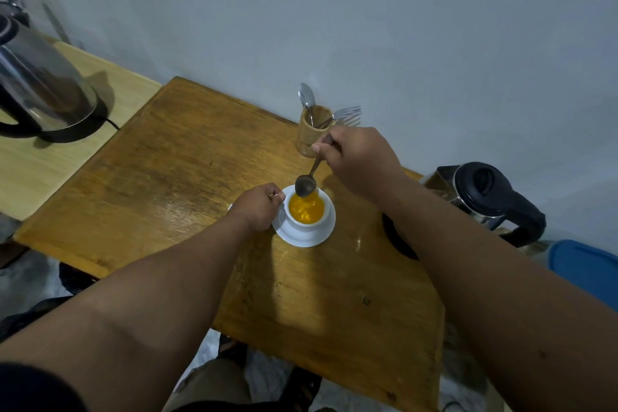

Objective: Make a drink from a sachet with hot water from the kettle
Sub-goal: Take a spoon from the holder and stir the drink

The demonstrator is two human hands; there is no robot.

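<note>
A white cup (309, 223) full of orange drink (306, 207) stands on a white saucer (302, 237) in the middle of the wooden table (187, 157). My left hand (257, 207) grips the cup at its left side, where the handle is hidden. My right hand (357, 157) holds a metal spoon (306, 185) by its handle, the bowl lifted just above the cup's far rim. A steel kettle with a black lid (485, 192) sits at the table's right edge, behind my right forearm. No sachet is visible.
A wooden cutlery holder (314, 134) with a spoon and forks stands by the wall behind the cup. A second steel kettle (43, 84) sits on its base on a paler table at left. A blue lid (588, 267) lies at far right.
</note>
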